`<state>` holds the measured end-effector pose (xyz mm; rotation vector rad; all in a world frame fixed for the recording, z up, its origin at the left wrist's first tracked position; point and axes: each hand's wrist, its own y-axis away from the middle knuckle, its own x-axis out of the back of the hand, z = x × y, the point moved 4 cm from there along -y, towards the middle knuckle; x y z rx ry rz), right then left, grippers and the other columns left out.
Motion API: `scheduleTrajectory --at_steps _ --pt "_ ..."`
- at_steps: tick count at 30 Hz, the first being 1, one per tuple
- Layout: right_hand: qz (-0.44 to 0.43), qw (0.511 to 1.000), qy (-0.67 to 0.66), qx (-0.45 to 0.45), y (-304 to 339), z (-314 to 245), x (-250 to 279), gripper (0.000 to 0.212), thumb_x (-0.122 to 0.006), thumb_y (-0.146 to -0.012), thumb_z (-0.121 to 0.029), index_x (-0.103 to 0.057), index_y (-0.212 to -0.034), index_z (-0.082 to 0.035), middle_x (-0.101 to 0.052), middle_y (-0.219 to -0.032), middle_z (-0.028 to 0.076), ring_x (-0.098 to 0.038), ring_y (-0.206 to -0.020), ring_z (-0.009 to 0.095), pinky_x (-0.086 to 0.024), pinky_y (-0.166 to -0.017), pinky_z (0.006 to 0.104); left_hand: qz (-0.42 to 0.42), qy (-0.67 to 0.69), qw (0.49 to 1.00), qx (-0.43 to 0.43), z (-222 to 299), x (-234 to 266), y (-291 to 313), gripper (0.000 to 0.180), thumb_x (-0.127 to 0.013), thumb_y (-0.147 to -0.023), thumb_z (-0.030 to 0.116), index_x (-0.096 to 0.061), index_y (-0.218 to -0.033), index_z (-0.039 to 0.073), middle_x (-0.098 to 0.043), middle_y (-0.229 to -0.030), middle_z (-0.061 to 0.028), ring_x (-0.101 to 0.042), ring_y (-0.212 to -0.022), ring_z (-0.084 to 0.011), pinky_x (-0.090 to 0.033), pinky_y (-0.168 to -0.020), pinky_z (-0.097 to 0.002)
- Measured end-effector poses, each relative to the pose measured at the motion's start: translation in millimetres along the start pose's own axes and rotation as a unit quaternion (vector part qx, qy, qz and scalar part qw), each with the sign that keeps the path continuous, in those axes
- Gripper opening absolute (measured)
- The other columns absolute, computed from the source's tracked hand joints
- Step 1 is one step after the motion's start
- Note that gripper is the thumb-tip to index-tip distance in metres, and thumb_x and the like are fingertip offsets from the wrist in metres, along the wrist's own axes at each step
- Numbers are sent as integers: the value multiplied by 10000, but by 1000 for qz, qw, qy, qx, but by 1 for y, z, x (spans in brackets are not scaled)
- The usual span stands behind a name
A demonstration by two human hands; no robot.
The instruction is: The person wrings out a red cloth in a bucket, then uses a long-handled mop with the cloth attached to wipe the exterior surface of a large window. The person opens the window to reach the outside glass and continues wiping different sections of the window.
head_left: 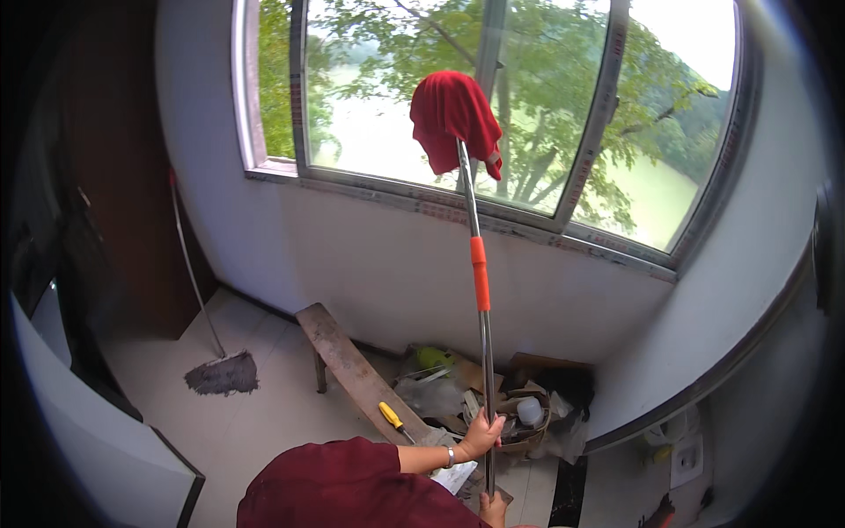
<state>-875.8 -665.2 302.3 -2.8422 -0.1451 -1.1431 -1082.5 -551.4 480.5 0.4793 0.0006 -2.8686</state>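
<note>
My left hand (pixel 480 436), with a bracelet at its wrist and a maroon sleeve behind it, wraps around the lower part of a long metal pole (pixel 488 361). Below it, at the bottom edge, my right hand (pixel 493 509) is closed around the pole's lower end; only part of that hand shows. An orange sleeve (pixel 480 273) rings the pole midway. A red cloth (pixel 453 119) drapes over the pole's top and hides the head beneath. The cloth is raised in front of the sliding window (pixel 546 106); whether it touches the glass I cannot tell.
A narrow wooden bench (pixel 339 352) stands below the window, with a yellow-handled screwdriver (pixel 392 415) on it. Beside it sits a cardboard box (pixel 541 436) of rubbish among plastic bags (pixel 431 396). A grey string mop (pixel 222 373) leans at the left near a dark brown door (pixel 132 194).
</note>
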Motion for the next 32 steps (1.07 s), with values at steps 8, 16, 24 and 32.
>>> scheduleTrajectory --at_steps 8,16,24,32 --pt "-64 995 79 -17 -36 -131 36 531 -519 -785 -529 -485 -711 -4 -551 -645 242 -546 -659 443 -402 -557 489 63 66 995 -45 41 58 -24 191 -484 -881 179 -365 -796 55 -454 -520 -26 -483 -373 -124 -436 -358 -275" --pt "-107 981 158 22 -137 -245 21 534 -518 -782 -534 -519 -779 0 -577 -709 257 -554 -723 448 -434 -629 496 122 86 985 -88 123 138 -92 247 -484 -880 172 -380 -688 54 -448 -484 -25 -492 -365 -123 -446 -355 -267" --pt "-161 973 166 27 -171 -220 -38 495 -546 -788 -515 -560 -940 -44 -595 -711 228 -582 -679 396 -449 -570 465 173 122 970 -118 133 181 -110 224 -476 -878 135 -386 -690 52 -452 -489 -31 -485 -368 -117 -452 -365 -269" --pt "-141 974 151 91 -203 -321 -65 509 -530 -783 -527 -526 -756 -19 -579 -679 238 -567 -701 420 -427 -619 501 222 48 959 -170 178 251 -133 261 -474 -875 159 -430 -646 39 -463 -458 -42 -500 -366 -139 -434 -358 -270"
